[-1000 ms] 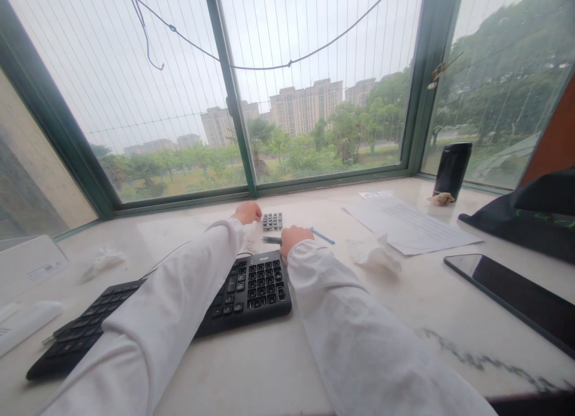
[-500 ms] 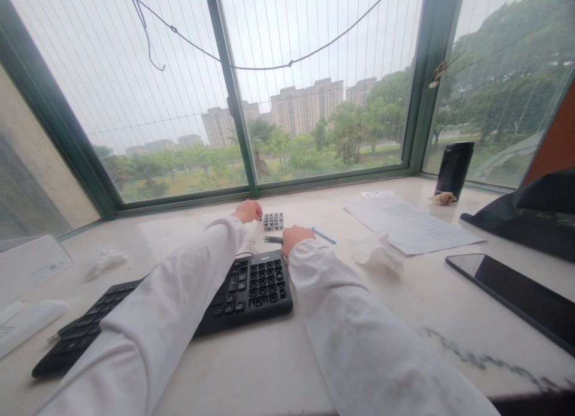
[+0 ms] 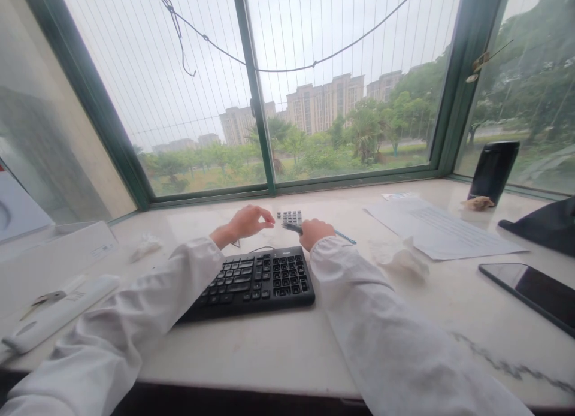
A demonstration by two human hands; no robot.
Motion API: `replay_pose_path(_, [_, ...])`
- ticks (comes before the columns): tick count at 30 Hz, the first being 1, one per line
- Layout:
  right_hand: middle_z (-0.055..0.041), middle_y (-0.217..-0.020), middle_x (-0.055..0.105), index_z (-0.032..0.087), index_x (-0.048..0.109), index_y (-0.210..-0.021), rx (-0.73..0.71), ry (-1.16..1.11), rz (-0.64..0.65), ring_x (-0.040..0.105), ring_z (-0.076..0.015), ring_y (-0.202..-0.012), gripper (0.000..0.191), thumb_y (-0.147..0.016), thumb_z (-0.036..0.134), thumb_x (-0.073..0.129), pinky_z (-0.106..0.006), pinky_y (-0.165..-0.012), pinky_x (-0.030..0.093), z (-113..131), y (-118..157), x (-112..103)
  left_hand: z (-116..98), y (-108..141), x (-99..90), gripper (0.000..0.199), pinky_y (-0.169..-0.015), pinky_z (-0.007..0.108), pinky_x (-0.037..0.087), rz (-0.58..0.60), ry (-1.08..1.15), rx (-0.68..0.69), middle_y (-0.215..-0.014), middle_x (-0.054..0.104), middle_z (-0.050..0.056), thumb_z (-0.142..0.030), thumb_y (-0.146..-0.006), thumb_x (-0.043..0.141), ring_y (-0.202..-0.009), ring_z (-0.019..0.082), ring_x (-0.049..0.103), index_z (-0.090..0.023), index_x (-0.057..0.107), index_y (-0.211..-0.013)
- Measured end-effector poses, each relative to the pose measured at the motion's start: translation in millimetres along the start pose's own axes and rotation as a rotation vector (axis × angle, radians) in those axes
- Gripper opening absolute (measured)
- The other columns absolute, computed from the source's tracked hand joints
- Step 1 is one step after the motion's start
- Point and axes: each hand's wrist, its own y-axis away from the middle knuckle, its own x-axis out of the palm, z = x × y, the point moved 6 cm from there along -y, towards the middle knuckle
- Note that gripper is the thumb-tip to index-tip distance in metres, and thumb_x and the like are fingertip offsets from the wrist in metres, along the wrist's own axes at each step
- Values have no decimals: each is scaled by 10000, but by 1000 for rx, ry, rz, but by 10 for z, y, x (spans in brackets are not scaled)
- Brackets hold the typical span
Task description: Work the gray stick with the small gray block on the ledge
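Note:
A black keyboard (image 3: pixel 251 284) lies on the white sill, several sockets at its right end without keycaps. Behind it, small grey keycaps (image 3: pixel 293 217) stand in rows. My right hand (image 3: pixel 315 233) is closed on dark tweezers (image 3: pixel 291 227), whose tips point left at the front of the keycaps. A thin blue stick (image 3: pixel 345 237) lies just right of this hand. My left hand (image 3: pixel 248 222) hovers behind the keyboard, left of the keycaps, thumb and fingertips close together; whether something small is between them cannot be made out.
Crumpled tissue (image 3: pixel 406 263), a printed sheet (image 3: pixel 442 230), a phone (image 3: pixel 534 293) and a black cylinder (image 3: pixel 494 171) are on the right. At the left are a white box (image 3: pixel 58 254), a long white object (image 3: pixel 67 314) with keys on it, and another tissue (image 3: pixel 146 246).
My left hand has drawn back from the left edge of the keycaps, toward me and leftward. The camera view has turned left. My right hand still holds the tweezers near the keycaps.

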Motion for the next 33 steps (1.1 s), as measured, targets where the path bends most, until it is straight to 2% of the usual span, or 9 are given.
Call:
replay_pose_path(3, [-149, -882, 680, 169, 693, -897, 11, -176, -156, 641, -266, -825, 265, -836, 347, 507, -320, -667, 435, 19, -10, -112, -229, 406, -37, 248, -699, 216, 422, 8, 137, 79, -902, 725, 13, -419, -840, 588, -770, 140, 622, -231, 749, -860])
replay_pose_path(6, [-82, -660, 646, 179, 646, -694, 11, -616, -326, 608, -199, -652, 344, -845, 442, 483, -276, -575, 399, 36, -19, -201, -338, 702, 6, 290, -647, 212, 410, 22, 213, 94, -882, 715, 30, -458, -839, 585, -703, 124, 598, -227, 752, -892])
replay_pose_path(8, [-19, -496, 543, 187, 565, -611, 53, -1025, -389, 508, -141, -476, 371, -816, 492, 516, -253, -476, 353, 51, -12, -196, -347, 820, 53, 291, -631, 210, 404, 36, 231, 100, -850, 703, 27, -478, -805, 623, -688, 120, 587, -236, 755, -902])
replay_pose_path(10, [54, -394, 402, 199, 495, -602, 105, -1426, -399, 344, -89, -351, 361, -768, 507, 582, -230, -381, 269, 129, 18, -145, -341, 888, 96, 313, -634, 211, 409, 62, 242, 129, -853, 692, 27, -493, -770, 657, -697, 120, 585, -244, 752, -935])
replay_pose_path(13, [121, -361, 253, 203, 450, -617, 120, -1783, -385, 176, -44, -322, 353, -719, 461, 668, -197, -327, 160, 359, 129, -88, -339, 940, 143, 350, -663, 219, 426, 93, 265, 198, -899, 685, 37, -507, -750, 671, -718, 123, 593, -245, 748, -969])
replay_pose_path(15, [136, -364, 211, 199, 439, -619, 117, -1862, -355, 137, -31, -327, 351, -721, 431, 682, -182, -318, 130, 522, 223, -48, -329, 952, 156, 323, -686, 221, 434, 70, 289, 220, -903, 686, 39, -487, -756, 674, -732, 124, 599, -240, 756, -946])
replay_pose_path(19, [138, -363, 197, 195, 426, -612, 132, -1851, -302, 142, -25, -325, 362, -728, 409, 693, -169, -307, 145, 722, 364, 57, -282, 941, 198, 250, -714, 221, 443, 34, 382, 219, -898, 696, 36, -412, -770, 681, -759, 126, 615, -226, 765, -915])
replay_pose_path(25, [136, -380, 195, 193, 416, -602, 164, -1830, -291, 139, -23, -333, 368, -727, 391, 700, -163, -304, 144, 767, 407, 149, -168, 881, 296, 222, -745, 221, 463, 118, 584, 163, -888, 717, 35, -355, -749, 696, -794, 140, 637, -209, 770, -899])
replay_pose_path(33, [131, -383, 224, 196, 425, -609, 185, -1732, -305, 177, -28, -324, 362, -738, 412, 686, -170, -297, 174, 818, 432, 229, -108, 843, 363, 203, -719, 221, 467, 141, 667, 154, -868, 726, 36, -297, -727, 699, -790, 150, 644, -186, 772, -879])
